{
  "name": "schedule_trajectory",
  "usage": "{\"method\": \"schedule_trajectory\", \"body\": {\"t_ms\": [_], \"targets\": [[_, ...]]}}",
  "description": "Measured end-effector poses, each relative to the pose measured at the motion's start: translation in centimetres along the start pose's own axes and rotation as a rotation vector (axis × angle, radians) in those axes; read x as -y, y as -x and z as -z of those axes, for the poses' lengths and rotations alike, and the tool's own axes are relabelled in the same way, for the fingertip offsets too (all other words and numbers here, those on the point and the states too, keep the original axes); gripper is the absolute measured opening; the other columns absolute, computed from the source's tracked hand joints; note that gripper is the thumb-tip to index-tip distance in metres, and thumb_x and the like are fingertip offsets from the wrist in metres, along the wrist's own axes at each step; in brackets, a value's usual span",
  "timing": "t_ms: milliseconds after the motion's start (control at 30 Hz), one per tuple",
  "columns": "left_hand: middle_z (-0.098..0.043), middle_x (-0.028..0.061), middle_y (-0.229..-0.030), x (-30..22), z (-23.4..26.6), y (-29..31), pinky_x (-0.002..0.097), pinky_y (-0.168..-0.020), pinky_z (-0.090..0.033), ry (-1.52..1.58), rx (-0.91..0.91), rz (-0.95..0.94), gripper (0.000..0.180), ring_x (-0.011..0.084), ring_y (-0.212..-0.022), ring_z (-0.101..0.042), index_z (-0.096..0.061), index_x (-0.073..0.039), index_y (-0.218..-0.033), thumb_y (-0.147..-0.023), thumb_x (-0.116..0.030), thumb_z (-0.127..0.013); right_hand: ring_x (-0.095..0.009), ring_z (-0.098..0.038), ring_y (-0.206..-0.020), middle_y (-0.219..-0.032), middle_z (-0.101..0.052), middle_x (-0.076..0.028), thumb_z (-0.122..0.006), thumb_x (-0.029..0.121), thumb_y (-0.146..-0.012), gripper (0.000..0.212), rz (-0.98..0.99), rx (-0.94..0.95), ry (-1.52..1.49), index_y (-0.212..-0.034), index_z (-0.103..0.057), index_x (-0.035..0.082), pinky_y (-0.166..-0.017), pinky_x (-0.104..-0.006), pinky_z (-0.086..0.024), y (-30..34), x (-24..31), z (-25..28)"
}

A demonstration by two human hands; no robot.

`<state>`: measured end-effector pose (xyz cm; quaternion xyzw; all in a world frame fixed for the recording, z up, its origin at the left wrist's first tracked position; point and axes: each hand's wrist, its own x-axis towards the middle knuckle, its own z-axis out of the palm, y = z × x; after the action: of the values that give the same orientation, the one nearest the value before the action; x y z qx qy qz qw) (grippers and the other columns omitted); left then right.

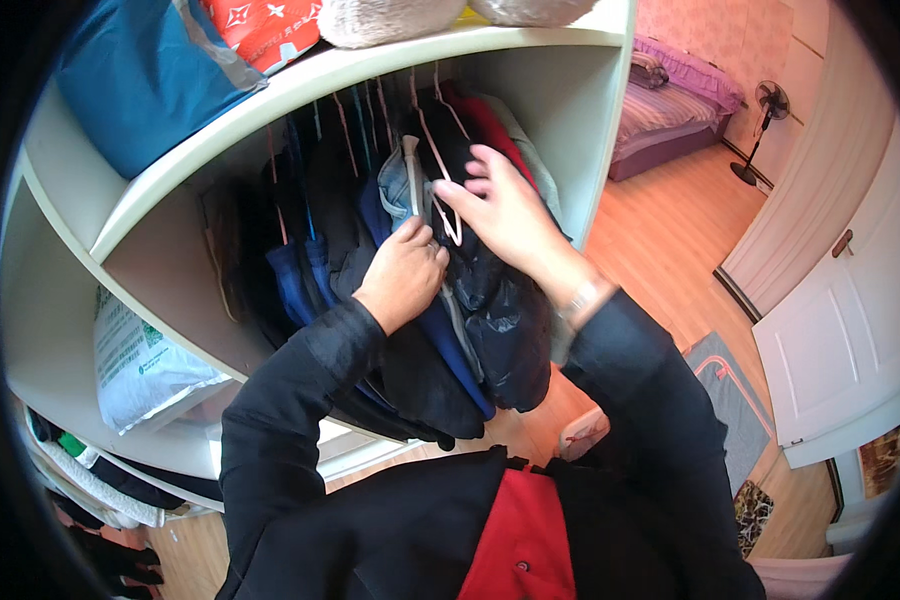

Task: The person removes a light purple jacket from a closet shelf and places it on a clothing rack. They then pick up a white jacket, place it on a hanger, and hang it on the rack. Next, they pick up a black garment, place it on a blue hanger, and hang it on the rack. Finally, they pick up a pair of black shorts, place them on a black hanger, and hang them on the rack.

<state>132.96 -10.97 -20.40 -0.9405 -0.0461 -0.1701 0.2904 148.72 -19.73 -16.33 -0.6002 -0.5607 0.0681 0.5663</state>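
Observation:
Inside the wardrobe, my left hand [405,275] has its fingers closed at the pale edge of a light-blue denim garment [394,188]. My right hand [510,215] is just to the right, fingers apart, its thumb beside a pale pink hanger [432,140]. The lower end of a white hanger [454,226] shows between the two hands. Below my right hand hangs a shiny black padded jacket [510,340]. Dark and blue clothes hang close together on the left, and a red garment [485,125] is at the right end.
A curved white shelf [370,62] above bears a blue bag [150,90], a red bag [270,30] and fluffy items. A white plastic package [150,360] sits in the left compartment. Off to the right are a bed [670,110], a standing fan [767,120] and a white door [840,320].

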Motion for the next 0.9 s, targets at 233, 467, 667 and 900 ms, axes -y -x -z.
{"method": "schedule_trajectory", "body": {"t_ms": [233,467,667,900], "targets": [[-0.063,0.0053,-0.075,3.2,0.1,4.2,0.0325,-0.093,-0.04,0.028,-0.022,0.038,0.015,0.0209,-0.088,-0.056,-0.066,-0.006,-0.076,-0.079,-0.02,-0.062,-0.004,-0.037,-0.044,-0.064,-0.045,0.006,-0.05,0.02,-0.101,0.029,-0.392,0.053,-0.399,-0.121,-0.057,0.001,-0.038,-0.021,-0.029,-4.1,-5.0,2.3],[-0.066,0.0066,-0.078,3.6,0.0,4.8,0.033,-0.094,-0.042,0.036,-0.027,0.047,0.016,0.0213,-0.091,-0.057,-0.065,-0.006,-0.075,-0.084,-0.02,-0.064,-0.002,-0.026,-0.043,-0.06,-0.034,0.01,-0.051,0.021,-0.1,0.019,-0.532,0.052,-0.324,-0.107,-0.06,0.006,-0.038,-0.0208,-0.019,-5.0,-7.0,8.2],[-0.066,0.0081,-0.078,3.2,-0.1,4.6,0.0333,-0.095,-0.042,0.089,-0.027,0.038,0.016,0.0222,-0.092,-0.057,-0.065,-0.006,-0.078,-0.085,-0.021,-0.065,-0.003,-0.026,-0.043,-0.058,-0.031,0.008,-0.048,0.025,-0.102,0.023,-0.655,0.279,-0.476,-0.108,-0.057,0.004,-0.038,-0.0205,-0.019,-5.0,-3.6,7.9],[-0.063,0.0038,-0.073,2.7,-0.2,2.5,0.0333,-0.091,-0.04,0.233,-0.074,0.0,0.017,0.0207,-0.089,-0.056,-0.065,-0.009,-0.078,-0.08,-0.025,-0.068,-0.007,-0.037,-0.048,-0.064,-0.044,0.001,-0.046,0.023,-0.102,0.031,-0.651,0.418,-0.877,-0.124,-0.047,0.0,-0.042,-0.0229,-0.031,-7.4,-1.5,1.8]]}}
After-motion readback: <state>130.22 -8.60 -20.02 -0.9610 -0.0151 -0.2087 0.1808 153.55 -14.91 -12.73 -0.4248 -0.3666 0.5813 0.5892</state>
